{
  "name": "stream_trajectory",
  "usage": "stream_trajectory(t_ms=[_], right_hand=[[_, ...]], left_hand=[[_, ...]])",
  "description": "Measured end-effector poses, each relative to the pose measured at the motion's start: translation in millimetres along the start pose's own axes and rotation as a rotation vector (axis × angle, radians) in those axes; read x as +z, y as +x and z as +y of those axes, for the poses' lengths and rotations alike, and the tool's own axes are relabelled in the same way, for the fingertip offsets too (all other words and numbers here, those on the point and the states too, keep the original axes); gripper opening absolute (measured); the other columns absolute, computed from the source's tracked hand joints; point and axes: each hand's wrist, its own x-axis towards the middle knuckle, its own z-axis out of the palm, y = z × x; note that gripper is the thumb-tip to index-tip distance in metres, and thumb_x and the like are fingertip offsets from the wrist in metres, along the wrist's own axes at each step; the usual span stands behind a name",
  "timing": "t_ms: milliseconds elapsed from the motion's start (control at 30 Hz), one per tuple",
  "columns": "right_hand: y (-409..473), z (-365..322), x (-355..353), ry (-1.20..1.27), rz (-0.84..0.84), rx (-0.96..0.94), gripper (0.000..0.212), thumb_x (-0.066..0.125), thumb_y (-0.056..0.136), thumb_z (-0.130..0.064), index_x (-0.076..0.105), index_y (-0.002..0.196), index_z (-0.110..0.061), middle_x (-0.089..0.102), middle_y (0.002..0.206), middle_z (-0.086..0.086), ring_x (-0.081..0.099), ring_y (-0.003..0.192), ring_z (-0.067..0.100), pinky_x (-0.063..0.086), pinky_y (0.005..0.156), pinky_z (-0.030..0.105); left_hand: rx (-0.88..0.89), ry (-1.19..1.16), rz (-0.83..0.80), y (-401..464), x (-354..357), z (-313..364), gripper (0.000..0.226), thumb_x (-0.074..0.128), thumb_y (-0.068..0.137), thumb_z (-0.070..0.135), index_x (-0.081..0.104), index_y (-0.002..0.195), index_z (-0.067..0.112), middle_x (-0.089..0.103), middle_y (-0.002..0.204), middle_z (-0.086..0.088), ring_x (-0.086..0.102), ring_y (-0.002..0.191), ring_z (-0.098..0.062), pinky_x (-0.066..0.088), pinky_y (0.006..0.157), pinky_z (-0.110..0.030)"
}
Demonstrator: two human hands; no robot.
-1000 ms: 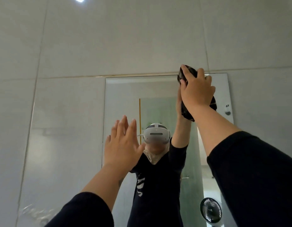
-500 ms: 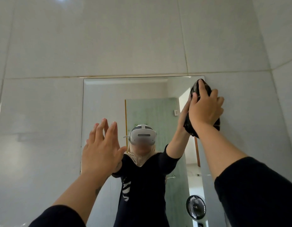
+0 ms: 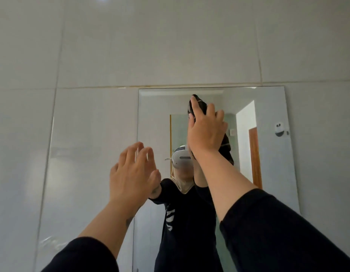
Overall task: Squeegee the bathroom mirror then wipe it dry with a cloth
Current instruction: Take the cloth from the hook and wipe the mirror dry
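In the lower half of the frame two arms in black sleeves reach up. The left hand (image 3: 134, 173) is empty, its fingers straight, raised near the left edge of the mirror (image 3: 268, 107); whether it touches the glass I cannot tell. The right hand (image 3: 206, 128) presses a dark cloth (image 3: 227, 148) flat on the upper middle of the mirror. The cloth looks soft and light, best held bunched under the palm. The glass is probably slippery. Free mirror remains toward the right edge, and tiled wall (image 3: 170, 46) lies above.
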Motion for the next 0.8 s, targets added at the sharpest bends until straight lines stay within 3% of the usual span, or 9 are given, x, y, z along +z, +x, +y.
stream_trajectory(t_ms=[267, 500, 633, 800], right_hand=[[-44.3, -78.5, 25.1, -0.008, -0.049, -0.314, 0.058, 0.065, 0.086, -0.024, 0.044, 0.139, -0.034, 0.058, 0.113, 0.004, 0.052, 0.094, 0.027, 0.042, 0.071, 0.039], [-87.0, -41.6, 24.9, -0.04, -0.043, -0.515, 0.051, 0.067, 0.085, -0.024, 0.052, 0.132, -0.036, 0.061, 0.101, 0.002, 0.053, 0.083, 0.026, 0.041, 0.065, 0.038], [-75.1, -0.2, 6.8, -0.079, -0.032, -0.48, 0.046, 0.06, 0.09, -0.03, 0.05, 0.135, -0.038, 0.06, 0.1, 0.004, 0.053, 0.084, 0.027, 0.041, 0.064, 0.036], [-45.9, 58.2, -13.3, -0.11, -0.025, -0.284, 0.044, 0.052, 0.094, -0.031, 0.046, 0.138, -0.037, 0.058, 0.101, 0.009, 0.049, 0.088, 0.032, 0.041, 0.068, 0.038]], left_hand=[[-0.055, 0.024, -0.024, -22.4, -5.6, -34.8, 0.066, 0.05, 0.088, 0.051, 0.027, 0.144, 0.026, 0.019, 0.155, 0.006, 0.017, 0.142, -0.016, 0.036, 0.105, -0.04], [-0.11, -0.025, -0.119, -57.7, 5.2, -19.4, 0.06, 0.051, 0.089, 0.048, 0.021, 0.138, 0.03, 0.014, 0.156, 0.005, 0.015, 0.142, -0.017, 0.037, 0.106, -0.041], [-0.036, -0.054, -0.116, -62.1, 7.0, 7.3, 0.054, 0.054, 0.089, 0.044, 0.03, 0.134, 0.027, 0.02, 0.152, 0.005, 0.022, 0.138, -0.019, 0.04, 0.102, -0.044], [-0.008, -0.062, -0.142, -57.2, 17.2, 31.3, 0.055, 0.053, 0.089, 0.046, 0.03, 0.136, 0.029, 0.018, 0.153, 0.003, 0.021, 0.139, -0.022, 0.038, 0.104, -0.047]])
